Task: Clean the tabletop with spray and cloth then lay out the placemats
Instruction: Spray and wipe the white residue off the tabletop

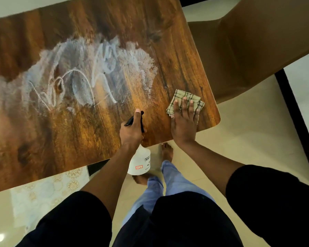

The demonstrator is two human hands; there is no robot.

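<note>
Over at nine o'clock we've got white foamy spray streaks (89, 72) smeared across the glossy brown wood-grain tabletop (64, 132). Moving right, our left hand (131, 131) curls round the white plastic spray bottle with black trigger (140, 161), hanging off the six o'clock edge. It looks light and smooth; best held at the neck. At three o'clock, our right hand (184, 122) lies flat, fingers straight, pressing the beige checked folded cloth (185, 98) near the corner. It's soft and should slide easily over the wet surface.
</note>
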